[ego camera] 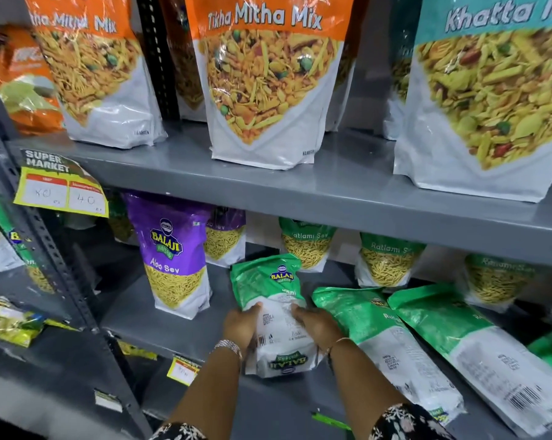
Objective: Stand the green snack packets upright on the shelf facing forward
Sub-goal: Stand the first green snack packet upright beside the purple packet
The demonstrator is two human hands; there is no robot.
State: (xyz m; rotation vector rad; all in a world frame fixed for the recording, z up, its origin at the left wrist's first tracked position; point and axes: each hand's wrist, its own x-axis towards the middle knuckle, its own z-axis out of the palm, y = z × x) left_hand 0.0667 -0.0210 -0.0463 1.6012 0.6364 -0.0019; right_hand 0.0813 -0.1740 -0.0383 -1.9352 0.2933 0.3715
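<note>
Risk noted: your left hand (241, 323) and right hand (316, 323) clasp the glossy green-and-white plastic snack packet (276, 309) from both sides near its middle, back panel towards you — stand it so and the barcode side faces out. The film looks slick (likely to slump). It sits tilted on the grey metal lower shelf (173, 325), just beside two flat-lying green packets (395, 338) — nudge-prone.

Three green snack packets lie flat on the lower shelf: one (274, 309) held between two hands, two (382, 341) (478, 354) beside it. Three more green packets (306, 242) (386, 265) (494, 281) stand upright behind. Two purple packets (173, 255) (225, 236) stand at left. Two yellow price tags (62, 188) (182, 371) hang from shelf edges.
</note>
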